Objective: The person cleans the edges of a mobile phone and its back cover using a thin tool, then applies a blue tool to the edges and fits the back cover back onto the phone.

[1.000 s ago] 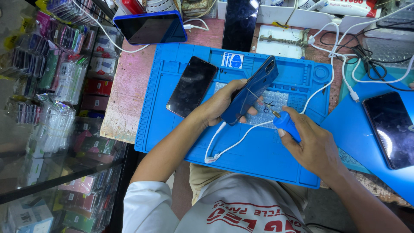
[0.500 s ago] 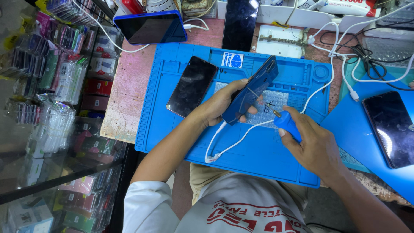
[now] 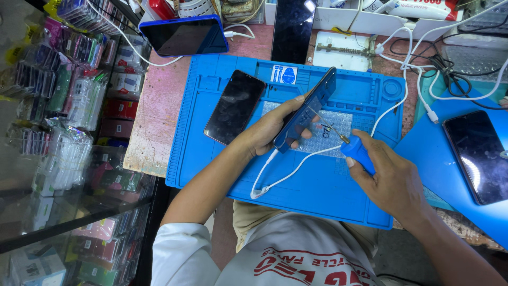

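Two gripping hands: if the left hand [image 3: 264, 132] tilts the phone [image 3: 307, 108], the right hand's [image 3: 391, 180] screwdriver [image 3: 355, 151] could slip and scratch it.

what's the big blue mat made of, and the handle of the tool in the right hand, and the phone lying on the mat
Blue mat: probably silicone or soft rubber, matte, with moulded compartments along its rim.
Tool handle in the right hand: looks like blue plastic or rubber, smooth; the thin tip appears to be metal.
Black phone lying on the mat: glossy glass face, given the reflections.

dark phone screen [image 3: 234, 106] on mat | blue-white label [image 3: 288, 74] | hanging packets [image 3: 69, 100] left
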